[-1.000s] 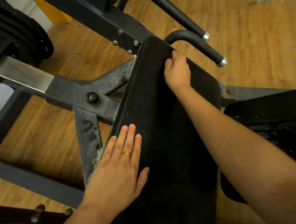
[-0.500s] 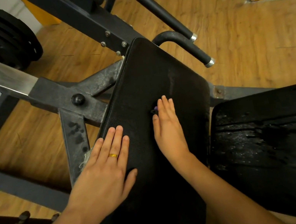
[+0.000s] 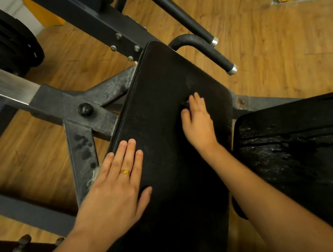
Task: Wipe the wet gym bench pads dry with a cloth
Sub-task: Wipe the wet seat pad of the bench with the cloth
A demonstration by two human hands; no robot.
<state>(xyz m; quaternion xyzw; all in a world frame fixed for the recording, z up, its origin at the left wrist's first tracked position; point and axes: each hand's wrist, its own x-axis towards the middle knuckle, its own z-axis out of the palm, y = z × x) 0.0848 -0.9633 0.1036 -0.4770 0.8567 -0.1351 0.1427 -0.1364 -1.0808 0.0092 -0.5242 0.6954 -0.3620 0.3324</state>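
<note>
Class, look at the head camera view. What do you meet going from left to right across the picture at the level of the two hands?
In order: metal frame post → left hand → right hand → wet seat pad.

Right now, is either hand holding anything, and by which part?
Nothing is plainly gripped. The left hand and right hand lie flat on the pad. A dark scrap shows at the right hand's fingertips, perhaps a cloth pressed underneath.
</note>
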